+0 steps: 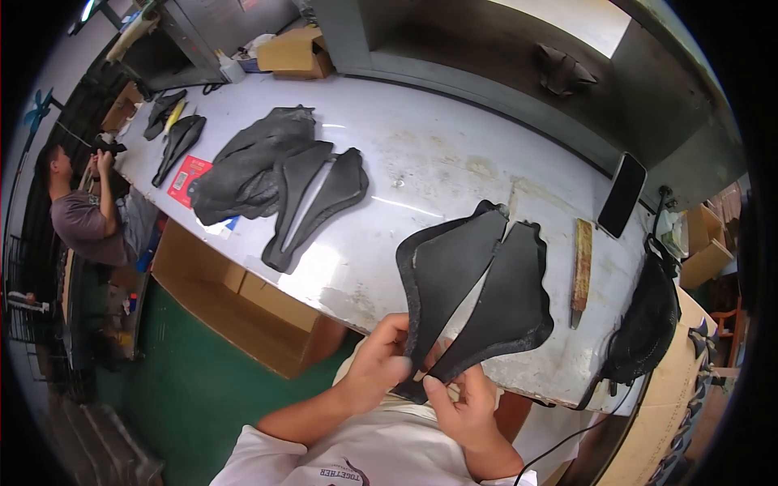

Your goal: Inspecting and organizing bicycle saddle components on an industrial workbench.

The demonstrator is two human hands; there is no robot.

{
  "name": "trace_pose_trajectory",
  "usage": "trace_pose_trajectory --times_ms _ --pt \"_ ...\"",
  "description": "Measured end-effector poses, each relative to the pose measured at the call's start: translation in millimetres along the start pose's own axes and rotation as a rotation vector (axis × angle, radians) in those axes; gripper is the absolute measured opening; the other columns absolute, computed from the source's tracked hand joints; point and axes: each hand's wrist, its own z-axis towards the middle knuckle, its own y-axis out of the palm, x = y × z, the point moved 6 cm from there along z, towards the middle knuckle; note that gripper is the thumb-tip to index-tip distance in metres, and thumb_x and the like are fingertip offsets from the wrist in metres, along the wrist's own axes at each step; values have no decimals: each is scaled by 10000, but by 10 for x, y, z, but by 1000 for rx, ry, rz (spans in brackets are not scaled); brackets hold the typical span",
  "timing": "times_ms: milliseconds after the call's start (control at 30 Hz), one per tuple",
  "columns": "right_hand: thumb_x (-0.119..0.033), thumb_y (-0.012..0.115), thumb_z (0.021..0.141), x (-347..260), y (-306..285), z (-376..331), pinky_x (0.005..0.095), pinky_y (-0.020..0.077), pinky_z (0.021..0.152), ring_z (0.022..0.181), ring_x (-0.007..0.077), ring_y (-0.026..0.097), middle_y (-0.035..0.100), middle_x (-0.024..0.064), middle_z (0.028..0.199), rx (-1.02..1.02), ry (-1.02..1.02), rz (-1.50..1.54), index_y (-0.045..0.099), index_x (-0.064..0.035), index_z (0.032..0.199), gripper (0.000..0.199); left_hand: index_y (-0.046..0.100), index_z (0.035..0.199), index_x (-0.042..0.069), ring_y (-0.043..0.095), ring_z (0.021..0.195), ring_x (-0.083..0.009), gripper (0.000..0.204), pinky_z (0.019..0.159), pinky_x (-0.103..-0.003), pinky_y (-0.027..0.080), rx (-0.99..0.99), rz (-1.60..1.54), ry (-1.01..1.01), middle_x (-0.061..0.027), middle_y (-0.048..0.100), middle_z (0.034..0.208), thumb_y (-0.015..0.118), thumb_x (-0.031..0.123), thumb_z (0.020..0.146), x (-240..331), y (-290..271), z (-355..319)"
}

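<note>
A black bicycle saddle cover [510, 316] lies at the near edge of the table, its wide end away from me and its narrow nose towards me. A long slit runs down its middle, and a raised rim follows its outer edges. My left hand [374, 368] is closed on the left side of the nose, the thumb smeared a little by motion. On the nose's right side, my right hand [468, 398] pinches the edge between thumb and fingers. Some fingertips are hidden under the cover.
Left on the white table [454, 154] lie another saddle cover [312, 198], crumpled black material [251, 162] and a red card [188, 180]. To the right are a worn flat strip [581, 271], a phone [622, 194] and a black mesh item [646, 332]. A person [93, 206] works far left.
</note>
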Motion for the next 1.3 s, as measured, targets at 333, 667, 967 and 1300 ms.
trace_pose_trajectory --times_ms 333,667,967,1300 --pt "-25 702 829 99 -147 -86 254 494 584 626 133 582 640 74 751 77 -116 -74 529 75 1292 504 501 1313 -25 610 792 -83 362 689 -232 494 430 494 97 -73 693 1010 569 126 991 770 -814 210" --pt "-37 705 857 211 -277 -259 281 501 559 622 132 607 677 93 788 138 -25 -99 618 55 1173 341 587 1228 -4 597 1076 -151 260 913 -275 463 698 771 545 -87 635 1166 554 88 987 1323 -1261 264" --pt "-91 612 935 491 -817 -1174 355 524 662 742 311 665 687 143 864 46 254 -235 662 -14 1064 158 600 837 -34 604 733 -261 96 681 -342 470 -120 1151 498 -140 633 801 522 -7 887 349 277 401" --pt "-108 546 974 -198 -2708 -2819 307 521 724 830 161 648 667 92 885 945 502 -137 619 2 1135 207 652 914 -46 634 741 -348 100 687 -402 522 -596 1069 565 -193 667 854 579 15 943 -196 1129 557"
